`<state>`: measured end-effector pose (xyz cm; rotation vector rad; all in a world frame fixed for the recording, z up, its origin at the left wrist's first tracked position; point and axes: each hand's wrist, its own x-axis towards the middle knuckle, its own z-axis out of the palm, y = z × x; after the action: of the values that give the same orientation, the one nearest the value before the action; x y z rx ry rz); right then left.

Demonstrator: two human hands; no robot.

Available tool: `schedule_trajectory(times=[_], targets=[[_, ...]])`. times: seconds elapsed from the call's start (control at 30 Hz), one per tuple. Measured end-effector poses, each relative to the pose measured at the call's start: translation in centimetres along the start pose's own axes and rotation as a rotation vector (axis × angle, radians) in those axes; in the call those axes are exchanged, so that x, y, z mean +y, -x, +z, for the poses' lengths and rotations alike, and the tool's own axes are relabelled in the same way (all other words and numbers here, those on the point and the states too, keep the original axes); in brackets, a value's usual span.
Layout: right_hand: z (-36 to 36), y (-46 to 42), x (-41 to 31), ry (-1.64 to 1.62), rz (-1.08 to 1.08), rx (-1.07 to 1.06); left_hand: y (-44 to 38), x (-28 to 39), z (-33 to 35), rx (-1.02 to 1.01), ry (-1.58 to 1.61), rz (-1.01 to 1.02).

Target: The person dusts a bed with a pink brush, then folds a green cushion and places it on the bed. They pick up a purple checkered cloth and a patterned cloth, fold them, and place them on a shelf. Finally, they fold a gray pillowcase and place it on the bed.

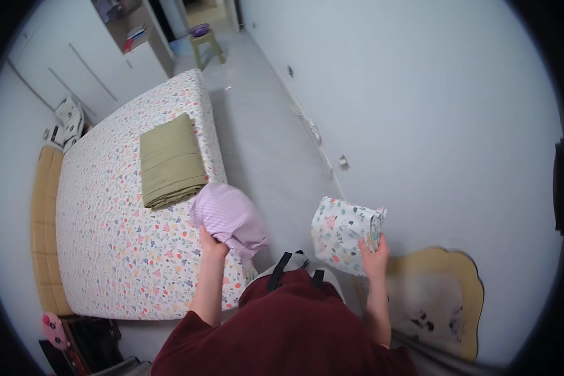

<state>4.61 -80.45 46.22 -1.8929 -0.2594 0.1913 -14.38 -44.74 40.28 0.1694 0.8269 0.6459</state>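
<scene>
My left hand grips a pink-and-white checked cloth that bulges over the near right edge of the bed. In my right hand is a folded floral cloth, held by its right side in front of the wall, off to the right of my body. Its layers show at the folded edge. On the bed, which has a white floral sheet, lies a folded olive-green quilt, just beyond the checked cloth.
A tan padded headboard borders the bed's left side. White wardrobes stand at the far left. A green stool bears a purple basin. A scalloped yellow-framed mirror leans at the lower right. Cables run along the wall's foot.
</scene>
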Motion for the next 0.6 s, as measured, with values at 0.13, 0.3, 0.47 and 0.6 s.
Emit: schedule_trajectory(times=[0.13, 0.3, 0.47, 0.6], targets=[[3.4, -9.8, -0.9, 0.036, -0.087, -0.052, -5.4, -0.6, 5.8, -0.006, 0.106, 0.027], [8.6, -24.2, -2.4, 0.040, -0.142, -0.118, -13.0, -1.0, 11.5, -0.039, 0.163, 0.129], [15.4, -39.3, -3.9, 0.050, -0.121, -0.199, -20.9, 3.0, 17.4, 0.104, 0.254, 0.160], [25.0, -48.4, -8.9, -0.079, -0.063, -0.301, -24.4, 7.8, 19.6, 0.157, 0.330, 0.365]])
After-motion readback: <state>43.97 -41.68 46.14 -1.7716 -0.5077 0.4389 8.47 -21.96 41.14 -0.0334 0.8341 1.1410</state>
